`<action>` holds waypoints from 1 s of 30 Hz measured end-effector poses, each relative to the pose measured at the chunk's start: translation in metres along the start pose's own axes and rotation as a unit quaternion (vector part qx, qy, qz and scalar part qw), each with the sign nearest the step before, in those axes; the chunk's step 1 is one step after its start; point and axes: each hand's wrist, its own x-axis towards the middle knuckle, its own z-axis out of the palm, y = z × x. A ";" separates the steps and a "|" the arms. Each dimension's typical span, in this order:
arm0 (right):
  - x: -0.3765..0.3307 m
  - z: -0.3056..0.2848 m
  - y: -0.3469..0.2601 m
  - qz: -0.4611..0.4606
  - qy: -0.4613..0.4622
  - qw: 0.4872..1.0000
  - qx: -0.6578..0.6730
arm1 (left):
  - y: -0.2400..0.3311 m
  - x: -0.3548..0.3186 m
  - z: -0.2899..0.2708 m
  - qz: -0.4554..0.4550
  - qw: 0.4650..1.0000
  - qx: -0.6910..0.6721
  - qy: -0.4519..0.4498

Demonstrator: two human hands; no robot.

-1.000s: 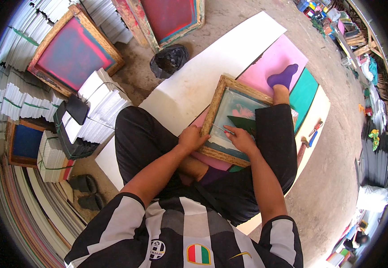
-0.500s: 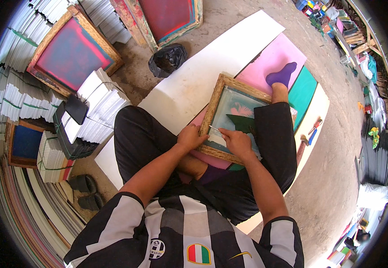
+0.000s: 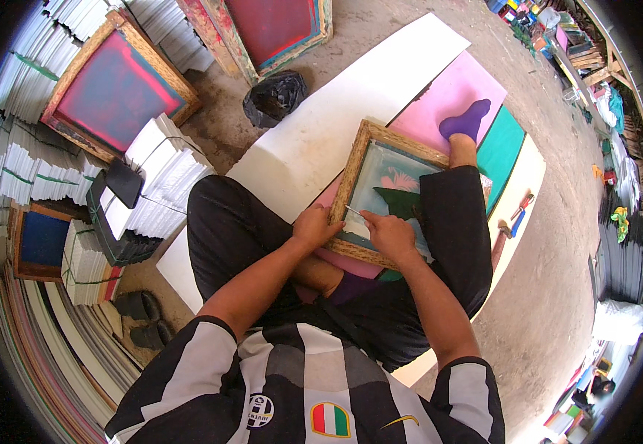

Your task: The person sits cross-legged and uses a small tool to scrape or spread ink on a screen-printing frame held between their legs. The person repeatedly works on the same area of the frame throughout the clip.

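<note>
Across my lap and crossed legs lies a wooden printing screen frame (image 3: 350, 172) with a pale blue-grey mesh. Its mesh shows a pink leaf-like shape and a dark green patch (image 3: 398, 201). My left hand (image 3: 315, 226) grips the frame's left rail near its lower corner, fingers closed round the wood. Closed over the lower part of the mesh, my right hand (image 3: 391, 235) holds a thin tool with a bright metal shaft (image 3: 354, 212). The tool's tip meets the inner side of the left rail, close to my left fingers. Its handle is hidden in the fist.
White, pink, green and cream sheets (image 3: 321, 126) lie beneath me. A hammer (image 3: 500, 238) and red-handled pliers (image 3: 526, 204) rest at the right. Beyond the frame sits a black plastic bag (image 3: 275, 99). Bundled paper stacks (image 3: 166, 174) and another screen (image 3: 118, 85) stand at the left.
The whole picture has shifted very slightly. Both hands keep their holds, and the tool tip stays at the left rail with only a tiny change of position.
</note>
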 end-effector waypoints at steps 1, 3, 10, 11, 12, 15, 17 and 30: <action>-0.001 -0.003 -0.003 0.000 -0.010 1.000 -0.006 | 0.001 0.000 -0.001 0.001 1.000 0.003 -0.002; -0.002 -0.005 -0.009 0.000 -0.023 0.999 -0.029 | 0.001 -0.001 0.000 0.004 1.000 0.006 0.001; 0.002 0.021 -0.014 -0.003 0.001 1.000 -0.018 | -0.001 0.000 0.006 0.017 0.999 0.027 0.011; 0.005 0.029 -0.004 -0.013 0.008 1.000 0.022 | 0.000 0.001 0.007 0.017 0.999 0.030 0.015; 0.005 0.032 0.003 -0.014 0.005 0.998 0.064 | 0.001 0.001 0.006 0.016 0.999 0.031 0.010; 0.004 0.029 0.007 -0.010 -0.012 0.995 0.097 | 0.001 0.000 0.002 0.012 0.999 0.031 0.001; -0.004 0.004 -0.010 0.003 -0.034 0.999 -0.012 | 0.001 -0.002 -0.001 0.009 1.000 0.024 0.010; 0.002 0.016 0.007 -0.007 -0.019 0.997 0.076 | -0.005 0.000 0.004 0.006 1.000 0.008 0.016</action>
